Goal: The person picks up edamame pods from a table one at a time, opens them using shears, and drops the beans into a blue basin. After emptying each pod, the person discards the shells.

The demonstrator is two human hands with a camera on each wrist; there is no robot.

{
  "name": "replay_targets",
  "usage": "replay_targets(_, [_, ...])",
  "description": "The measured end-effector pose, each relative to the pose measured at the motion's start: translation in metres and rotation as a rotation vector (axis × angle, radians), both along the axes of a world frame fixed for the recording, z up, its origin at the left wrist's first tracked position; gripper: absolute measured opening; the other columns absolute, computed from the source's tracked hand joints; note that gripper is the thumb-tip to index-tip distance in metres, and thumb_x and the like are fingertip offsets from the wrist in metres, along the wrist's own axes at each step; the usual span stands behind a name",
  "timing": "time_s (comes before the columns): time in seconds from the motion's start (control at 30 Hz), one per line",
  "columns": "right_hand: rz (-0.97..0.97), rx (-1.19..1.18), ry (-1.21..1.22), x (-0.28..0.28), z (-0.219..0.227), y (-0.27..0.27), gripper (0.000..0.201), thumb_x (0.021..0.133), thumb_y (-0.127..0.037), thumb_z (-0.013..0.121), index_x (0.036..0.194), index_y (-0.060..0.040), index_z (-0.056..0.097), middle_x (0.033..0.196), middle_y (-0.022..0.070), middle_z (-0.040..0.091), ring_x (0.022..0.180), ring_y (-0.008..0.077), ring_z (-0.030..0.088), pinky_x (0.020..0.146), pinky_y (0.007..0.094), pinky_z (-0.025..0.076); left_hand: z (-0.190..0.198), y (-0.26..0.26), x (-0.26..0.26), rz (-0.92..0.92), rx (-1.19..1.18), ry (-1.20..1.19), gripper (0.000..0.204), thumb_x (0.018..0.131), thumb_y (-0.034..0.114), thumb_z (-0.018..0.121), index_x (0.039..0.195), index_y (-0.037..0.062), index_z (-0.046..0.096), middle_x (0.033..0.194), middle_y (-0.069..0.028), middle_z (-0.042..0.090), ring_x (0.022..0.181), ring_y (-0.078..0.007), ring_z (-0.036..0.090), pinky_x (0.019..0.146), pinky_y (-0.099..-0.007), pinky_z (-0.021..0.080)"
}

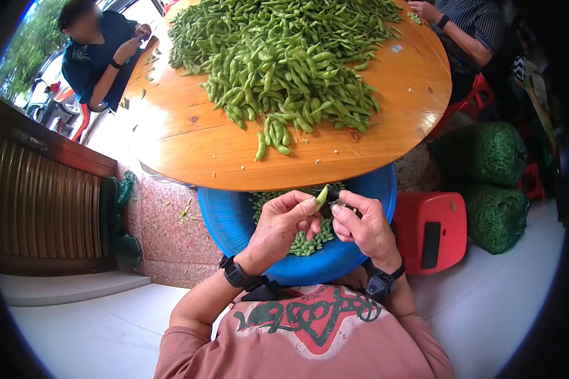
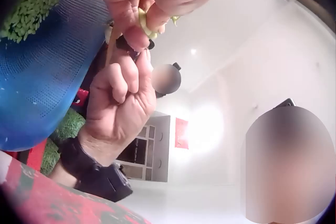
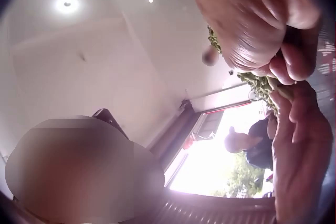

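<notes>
Between my hands is a green soybean pod, standing roughly upright over the blue basin. My left hand pinches it between thumb and fingers, also seen in the left wrist view, where the pod shows pale green. My right hand meets the pod from the other side, with thumb and index finger close together and the other fingers curled. Something small and black is at its fingertips; its kind cannot be told. Shelled green beans lie in the basin below, partly hidden by the hands.
A large heap of soybean pods covers much of the wooden table, whose edge overhangs the basin. A red stool stands at the right, near stuffed net bags. Two other people sit at the table, one on the left.
</notes>
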State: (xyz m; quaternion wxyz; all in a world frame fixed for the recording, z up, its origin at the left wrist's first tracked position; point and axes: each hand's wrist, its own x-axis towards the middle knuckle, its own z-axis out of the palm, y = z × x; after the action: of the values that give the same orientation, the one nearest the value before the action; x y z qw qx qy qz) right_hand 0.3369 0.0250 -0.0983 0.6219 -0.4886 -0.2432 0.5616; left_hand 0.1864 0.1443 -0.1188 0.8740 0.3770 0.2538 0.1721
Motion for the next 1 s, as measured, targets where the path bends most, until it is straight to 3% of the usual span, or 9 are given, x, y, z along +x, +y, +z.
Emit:
replay_targets(0.23, [-0.048, -0.034, 0.029, -0.009, -0.002, 0.002, 0.016, 0.1, -0.01, 0.056, 0.107, 0.0042, 0.06, 0.068, -0.0051, 0.046, 0.059, 0.002, 0.042, 0.049, 0.0205, 0.034, -0.002, -0.01, 0.007, 0.107, 0.232, 0.04, 0.012, 0.097, 0.011, 0.064, 0.098, -0.0005, 0.063, 0.076, -0.0078, 0.067, 0.065, -0.0146, 0.066, 0.054, -0.0253, 0.053])
replay_targets(0.43, [-0.059, -0.041, -0.056, -0.012, 0.0, 0.001, 0.015, 0.099, -0.008, 0.056, 0.106, 0.0045, 0.06, 0.07, -0.0035, 0.048, 0.059, 0.0024, 0.044, 0.05, 0.0203, 0.036, 0.001, -0.014, 0.006, 0.155, 0.353, 0.104, 0.01, 0.097, 0.01, 0.064, 0.097, -0.0001, 0.062, 0.074, -0.0079, 0.066, 0.061, -0.0143, 0.064, 0.052, -0.0237, 0.05])
replay_targets(0.53, [-0.089, 0.012, -0.18, -0.01, -0.004, 0.001, 0.012, 0.098, -0.005, 0.056, 0.103, 0.0052, 0.061, 0.077, -0.002, 0.05, 0.06, 0.0028, 0.046, 0.05, 0.0203, 0.037, 0.001, -0.008, 0.002, 0.073, 0.152, 0.094, 0.01, 0.097, 0.011, 0.063, 0.097, 0.001, 0.062, 0.075, -0.0072, 0.066, 0.06, -0.0134, 0.062, 0.05, -0.0231, 0.047])
replay_targets(0.6, [-0.038, 0.018, -0.155, -0.005, -0.004, 0.0, 0.01, 0.096, -0.002, 0.056, 0.099, 0.0059, 0.061, 0.082, -0.0019, 0.051, 0.062, 0.0026, 0.048, 0.05, 0.0199, 0.038, -0.005, -0.003, 0.0, -0.045, -0.308, -0.063, 0.013, 0.097, 0.014, 0.065, 0.097, 0.0024, 0.06, 0.075, -0.0065, 0.065, 0.058, -0.0114, 0.059, 0.05, -0.0231, 0.046])
replay_targets(0.73, [-0.066, 0.013, -0.305, -0.006, -0.005, 0.003, 0.01, 0.095, -0.002, 0.057, 0.098, 0.006, 0.061, 0.08, 0.0015, 0.054, 0.063, 0.0063, 0.052, 0.053, 0.0239, 0.042, -0.006, -0.006, 0.0, -0.043, -0.302, -0.078, 0.008, 0.097, 0.012, 0.065, 0.098, 0.004, 0.061, 0.08, -0.0057, 0.066, 0.062, -0.012, 0.061, 0.051, -0.0227, 0.046])
replay_targets(0.8, [-0.111, 0.099, -0.727, -0.005, -0.014, 0.006, 0.012, 0.093, -0.004, 0.059, 0.099, 0.0055, 0.062, 0.08, 0.0071, 0.056, 0.066, 0.011, 0.056, 0.058, 0.0285, 0.046, 0.002, -0.009, 0.002, -0.017, -0.046, 0.028, 0.01, 0.096, 0.012, 0.066, 0.098, 0.0046, 0.061, 0.081, -0.0053, 0.066, 0.062, -0.0113, 0.062, 0.051, -0.0212, 0.045])
replay_targets(0.83, [-0.111, 0.099, -0.728, -0.006, -0.012, 0.005, 0.012, 0.093, -0.004, 0.059, 0.099, 0.0055, 0.062, 0.08, 0.0071, 0.056, 0.066, 0.011, 0.056, 0.058, 0.0285, 0.046, 0.001, -0.009, 0.002, -0.018, -0.046, 0.028, 0.01, 0.096, 0.012, 0.066, 0.098, 0.0046, 0.061, 0.081, -0.0053, 0.066, 0.062, -0.0113, 0.062, 0.051, -0.0212, 0.045])
replay_targets(0.93, [-0.113, 0.12, -0.825, -0.009, -0.001, 0.002, 0.013, 0.092, -0.005, 0.06, 0.101, 0.0043, 0.063, 0.08, 0.0109, 0.057, 0.068, 0.0144, 0.057, 0.061, 0.0311, 0.046, 0.002, -0.008, 0.0, -0.022, 0.26, 0.14, 0.013, 0.095, 0.014, 0.068, 0.097, 0.0031, 0.062, 0.076, -0.0025, 0.065, 0.062, -0.0079, 0.06, 0.05, -0.0199, 0.042])
replay_targets(1.0, [-0.165, 0.01, -0.706, -0.005, 0.003, 0.001, 0.014, 0.092, -0.006, 0.06, 0.102, 0.0043, 0.064, 0.078, 0.0079, 0.055, 0.068, 0.0125, 0.056, 0.061, 0.0295, 0.046, 0.01, -0.005, -0.003, -0.111, 0.515, 0.256, 0.015, 0.096, 0.016, 0.068, 0.096, 0.0015, 0.064, 0.07, 0.0004, 0.061, 0.059, -0.0045, 0.056, 0.05, -0.0197, 0.04])
